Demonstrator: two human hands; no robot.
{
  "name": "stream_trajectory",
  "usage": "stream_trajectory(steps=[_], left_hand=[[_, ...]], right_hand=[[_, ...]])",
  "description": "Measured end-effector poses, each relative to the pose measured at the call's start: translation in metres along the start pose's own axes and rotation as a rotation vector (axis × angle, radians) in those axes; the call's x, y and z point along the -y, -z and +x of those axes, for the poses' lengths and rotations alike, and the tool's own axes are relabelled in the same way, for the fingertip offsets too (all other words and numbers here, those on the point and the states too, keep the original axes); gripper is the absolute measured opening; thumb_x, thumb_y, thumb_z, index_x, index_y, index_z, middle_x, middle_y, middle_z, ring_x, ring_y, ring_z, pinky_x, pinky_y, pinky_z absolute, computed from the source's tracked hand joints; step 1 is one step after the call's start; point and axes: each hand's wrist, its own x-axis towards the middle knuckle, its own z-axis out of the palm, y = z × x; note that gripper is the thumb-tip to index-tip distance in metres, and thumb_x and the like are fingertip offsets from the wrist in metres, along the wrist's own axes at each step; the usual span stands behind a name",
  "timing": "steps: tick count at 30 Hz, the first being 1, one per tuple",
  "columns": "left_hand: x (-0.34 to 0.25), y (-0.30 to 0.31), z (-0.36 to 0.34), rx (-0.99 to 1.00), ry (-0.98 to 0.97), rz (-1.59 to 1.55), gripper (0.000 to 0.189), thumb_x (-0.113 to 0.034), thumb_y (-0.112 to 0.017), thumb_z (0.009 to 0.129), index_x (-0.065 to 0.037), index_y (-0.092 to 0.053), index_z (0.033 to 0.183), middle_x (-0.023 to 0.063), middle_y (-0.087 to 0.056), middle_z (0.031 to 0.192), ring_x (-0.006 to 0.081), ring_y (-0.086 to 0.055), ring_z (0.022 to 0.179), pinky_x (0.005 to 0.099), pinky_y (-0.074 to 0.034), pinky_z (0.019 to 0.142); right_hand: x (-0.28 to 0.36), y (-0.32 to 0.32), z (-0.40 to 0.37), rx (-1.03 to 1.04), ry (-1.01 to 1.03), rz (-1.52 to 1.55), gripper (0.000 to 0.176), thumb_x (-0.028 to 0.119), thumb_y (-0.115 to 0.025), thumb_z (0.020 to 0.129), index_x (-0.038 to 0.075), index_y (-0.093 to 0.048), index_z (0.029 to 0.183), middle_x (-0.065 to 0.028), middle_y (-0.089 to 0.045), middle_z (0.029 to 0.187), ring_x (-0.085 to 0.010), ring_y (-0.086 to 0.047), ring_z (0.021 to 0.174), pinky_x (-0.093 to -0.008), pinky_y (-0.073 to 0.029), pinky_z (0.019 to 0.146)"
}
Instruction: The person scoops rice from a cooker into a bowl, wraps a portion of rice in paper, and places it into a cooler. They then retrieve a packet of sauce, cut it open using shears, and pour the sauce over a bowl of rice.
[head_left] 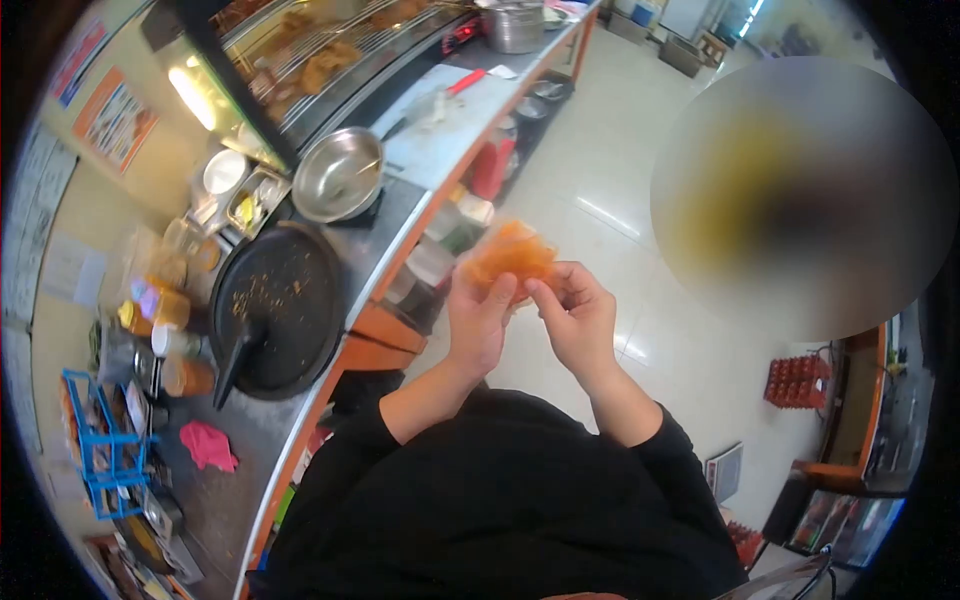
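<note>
A clear plastic bag with something orange in it point(510, 255) is held up in front of my body, above the floor. My left hand point(476, 322) grips its left side, with the thumb laid over the front. At its lower right edge, my right hand point(578, 318) pinches the plastic between thumb and fingers. What exactly the orange contents are cannot be made out.
Along the left runs a counter with a black round pan point(275, 345), a steel bowl point(338, 175), a white cutting board point(415, 150) and a pink cloth point(208, 446). A heated display case point(300, 60) stands behind. A blurred person point(800, 200) is at right.
</note>
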Motion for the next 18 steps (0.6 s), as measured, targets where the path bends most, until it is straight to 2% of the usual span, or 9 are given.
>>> stream_trajectory(steps=[1,4,5,8,11,14,15,18], left_hand=[[0.010,-0.003,0.015,-0.013,0.020,0.027,0.040,-0.017,-0.052,0.092,-0.002,-0.041,0.127,0.0103,-0.051,0.120,0.0198,-0.053,0.109,0.0343,-0.045,0.093],[0.040,-0.001,0.063,-0.030,0.089,0.079,0.039,-0.015,-0.053,0.092,-0.002,-0.041,0.126,0.0108,-0.052,0.119,0.0196,-0.054,0.107,0.0340,-0.045,0.091],[0.052,0.002,0.082,-0.029,0.108,0.089,0.038,-0.015,-0.053,0.091,-0.002,-0.041,0.125,0.0110,-0.052,0.118,0.0196,-0.055,0.106,0.0340,-0.046,0.091],[0.087,0.014,0.145,0.099,0.170,0.189,0.035,-0.012,-0.052,0.091,-0.004,-0.040,0.123,0.0100,-0.052,0.116,0.0188,-0.055,0.104,0.0335,-0.046,0.089],[0.103,0.000,0.221,0.125,0.446,0.173,0.037,-0.008,-0.057,0.087,-0.005,-0.037,0.118,0.0078,-0.050,0.107,0.0141,-0.055,0.092,0.0282,-0.051,0.075],[0.133,-0.009,0.291,0.335,0.408,0.336,0.037,-0.008,-0.058,0.087,-0.005,-0.037,0.117,0.0076,-0.050,0.106,0.0136,-0.055,0.094,0.0282,-0.051,0.077],[0.138,-0.017,0.313,0.384,0.473,0.432,0.037,-0.008,-0.059,0.086,-0.004,-0.038,0.116,0.0075,-0.050,0.106,0.0139,-0.054,0.097,0.0290,-0.049,0.082],[0.178,-0.036,0.368,0.493,0.668,0.229,0.036,-0.010,-0.062,0.085,-0.004,-0.040,0.114,0.0073,-0.051,0.106,0.0142,-0.053,0.100,0.0293,-0.048,0.085]], right_hand=[[-0.002,0.013,0.012,-0.002,0.035,-0.261,0.022,0.010,-0.067,0.081,0.001,-0.056,0.098,-0.0049,-0.060,0.075,-0.0085,-0.051,0.056,-0.0220,-0.040,0.050],[-0.004,0.037,0.067,-0.280,0.371,-0.467,0.024,0.013,-0.067,0.080,0.002,-0.057,0.099,-0.0038,-0.057,0.068,-0.0133,-0.049,0.053,-0.0244,-0.040,0.050],[-0.004,0.043,0.090,-0.330,0.404,-0.475,0.020,0.016,-0.063,0.083,0.004,-0.058,0.098,-0.0073,-0.059,0.068,-0.0206,-0.055,0.057,-0.0274,-0.044,0.054],[-0.026,0.066,0.157,-0.087,0.263,-0.482,0.017,0.019,-0.057,0.088,0.005,-0.057,0.098,-0.0141,-0.061,0.073,-0.0260,-0.061,0.062,-0.0312,-0.046,0.054],[-0.030,0.087,0.218,-0.134,0.134,-0.599,0.015,0.019,-0.051,0.091,0.006,-0.058,0.094,-0.0178,-0.061,0.075,-0.0307,-0.062,0.067,-0.0337,-0.047,0.056],[-0.044,0.116,0.270,-0.274,0.109,-0.569,0.016,0.019,-0.050,0.092,0.006,-0.059,0.090,-0.0167,-0.060,0.071,-0.0310,-0.061,0.063,-0.0331,-0.047,0.055],[-0.052,0.126,0.283,-0.318,0.096,-0.585,0.015,0.017,-0.051,0.091,0.005,-0.059,0.089,-0.0163,-0.060,0.071,-0.0304,-0.061,0.063,-0.0327,-0.047,0.055],[-0.074,0.164,0.326,-0.444,0.128,-0.595,0.011,0.013,-0.054,0.090,0.004,-0.060,0.087,-0.0152,-0.061,0.071,-0.0285,-0.061,0.062,-0.0316,-0.048,0.055]])
